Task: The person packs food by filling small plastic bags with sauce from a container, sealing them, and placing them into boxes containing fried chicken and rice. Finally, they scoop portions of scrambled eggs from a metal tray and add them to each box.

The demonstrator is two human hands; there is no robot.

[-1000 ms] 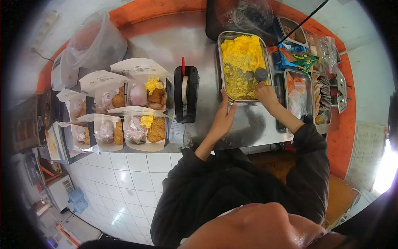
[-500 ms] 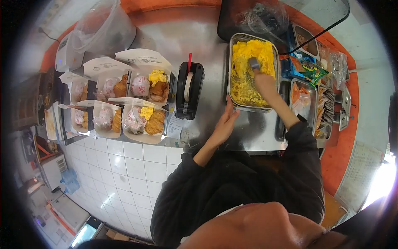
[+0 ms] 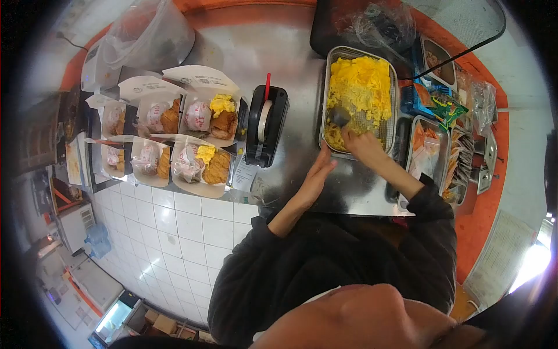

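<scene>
Scrambled egg (image 3: 361,81) lies in a metal tray (image 3: 324,96) with a mesh bottom, heaped at the far end and thinner at the near end. My right hand (image 3: 365,149) is closed around the handle of a spoon (image 3: 338,116). The spoon's grey bowl is down in the egg at the tray's left side; most of the handle is hidden by my fingers. My left hand (image 3: 314,181) has its fingers stretched out, with the tips against the tray's near left corner and nothing held.
To the left stand several open paper boxes (image 3: 200,78) with wrapped bundles and fried chicken; two also hold egg. A black tape dispenser (image 3: 273,128) sits between boxes and tray. Right of the tray are a metal pan (image 3: 427,145), a blue basket (image 3: 411,99) and sachets (image 3: 462,154).
My right hand has drawn the spoon toward me and left within the tray, and the egg now lies differently, with more mesh bare. My left hand stays at the tray's corner.
</scene>
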